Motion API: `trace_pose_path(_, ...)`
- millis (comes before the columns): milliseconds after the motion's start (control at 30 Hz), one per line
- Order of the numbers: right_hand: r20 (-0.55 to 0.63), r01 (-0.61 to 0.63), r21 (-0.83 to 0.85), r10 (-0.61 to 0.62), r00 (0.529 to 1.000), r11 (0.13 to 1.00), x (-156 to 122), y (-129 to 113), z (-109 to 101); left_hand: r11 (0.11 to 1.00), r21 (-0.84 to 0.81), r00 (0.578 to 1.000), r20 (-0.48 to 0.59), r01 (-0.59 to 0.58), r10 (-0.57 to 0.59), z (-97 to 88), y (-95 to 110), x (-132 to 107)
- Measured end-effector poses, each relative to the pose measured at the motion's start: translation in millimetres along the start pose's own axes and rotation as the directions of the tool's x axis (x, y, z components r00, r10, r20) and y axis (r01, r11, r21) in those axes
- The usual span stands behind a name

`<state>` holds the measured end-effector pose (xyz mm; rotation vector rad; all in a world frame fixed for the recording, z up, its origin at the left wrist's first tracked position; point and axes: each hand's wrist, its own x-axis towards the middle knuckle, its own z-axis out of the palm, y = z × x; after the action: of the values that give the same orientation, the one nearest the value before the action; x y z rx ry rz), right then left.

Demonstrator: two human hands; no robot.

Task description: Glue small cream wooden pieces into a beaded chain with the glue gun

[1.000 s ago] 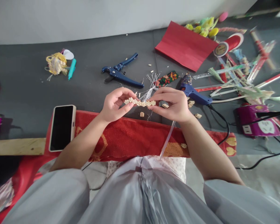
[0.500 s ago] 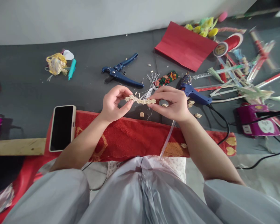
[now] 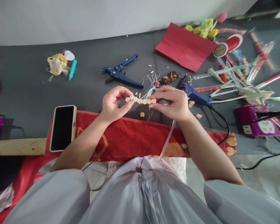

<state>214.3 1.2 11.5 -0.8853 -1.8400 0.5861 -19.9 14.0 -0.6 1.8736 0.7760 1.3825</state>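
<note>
Between both hands, a narrow, slightly sagging strip of small cream-coloured pieces (image 3: 140, 100) is held just above the grey table. My left hand (image 3: 116, 103) pinches its left end between thumb and fingers. At the other end, my right hand (image 3: 171, 101) grips it with thumb and fingertips. Right behind the strip lies a bundle of thin white strands (image 3: 151, 88). A small cream block (image 3: 142, 114) rests on the table in front of the strip, and more such blocks (image 3: 198, 116) lie beyond my right hand.
Behind the hands lie a blue cutter (image 3: 124, 74) and a red sheet (image 3: 186, 46). To the right are a blue glue gun (image 3: 193, 91) with its cable, a ribbon spool (image 3: 231, 43) and a purple socket block (image 3: 256, 121). A phone (image 3: 63, 128) lies on a red towel (image 3: 130, 135) along the front edge.
Both hands keep their hold on the strip and have barely moved. The whole view has shifted very slightly.
</note>
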Motion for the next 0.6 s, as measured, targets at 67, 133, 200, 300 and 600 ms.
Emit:
trace_pose_path(67,0.003,-0.004,0.011,0.004,1.000,1.000,0.5,0.3,-0.4,1.000,-0.014,1.000,0.006,0.003,-0.003,0.2,0.7,0.6)
trace_pose_path(133,-0.002,0.000,0.027,0.000,1.000,1.000,0.7,0.1,-0.7,1.000,-0.021,1.000,0.012,0.003,-0.002,0.4,1.3,1.1)
trace_pose_path(200,-0.009,-0.003,0.064,0.003,1.000,0.998,0.4,-0.6,-0.8,1.000,-0.025,1.000,0.015,0.001,0.000,0.4,1.5,1.4)
trace_pose_path(300,-0.004,-0.093,0.144,0.094,0.996,0.985,-0.7,-2.4,-0.4,0.999,-0.034,1.000,0.011,0.004,-0.004,0.4,1.0,1.4)
trace_pose_path(600,-0.006,-0.244,0.280,0.256,0.967,0.928,0.4,-1.0,3.4,0.998,-0.055,0.999,-0.015,0.043,-0.043,1.6,1.5,1.7)
